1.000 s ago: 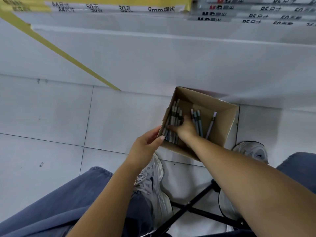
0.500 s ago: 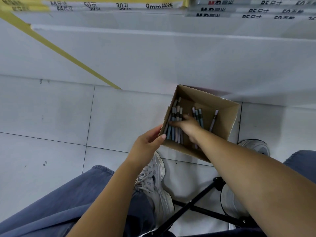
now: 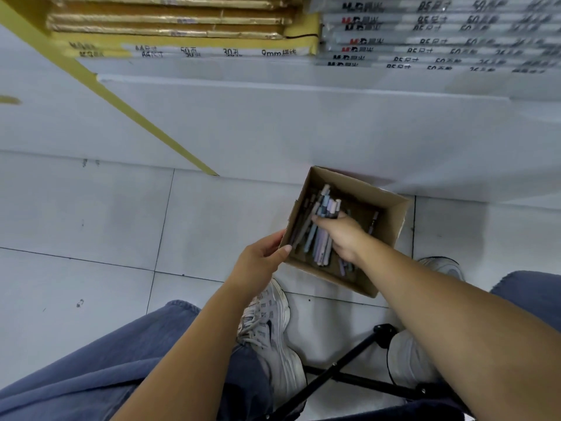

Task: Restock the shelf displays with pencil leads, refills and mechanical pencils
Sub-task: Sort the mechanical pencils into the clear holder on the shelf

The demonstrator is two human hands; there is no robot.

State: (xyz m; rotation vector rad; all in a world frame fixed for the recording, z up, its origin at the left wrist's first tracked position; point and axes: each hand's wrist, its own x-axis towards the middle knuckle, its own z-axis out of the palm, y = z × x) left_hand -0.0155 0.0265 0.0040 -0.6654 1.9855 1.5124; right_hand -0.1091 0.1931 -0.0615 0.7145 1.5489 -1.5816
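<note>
Down in the cardboard box (image 3: 391,220), clutched mechanical pencils (image 3: 323,208) in the curled right hand (image 3: 343,235), gripped the rim with the left hand (image 3: 258,265); likely needed lifting shelfward next.

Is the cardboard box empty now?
No, the cardboard box holds many pencils, and the right hand grips a bundle of them.

The yellow-edged packs (image 3: 188,51) stacked on the shelf at upper left carry a white strip printed "A4", "50", "30" and "9mm", each followed by Chinese characters (partly blurred). The grey packs (image 3: 425,41) to their right show the red-and-black "M&G" brand, then "B5" and "50", repeated pack after pack. The white sneaker (image 3: 273,329) bears a dark swoosh mark.
</note>
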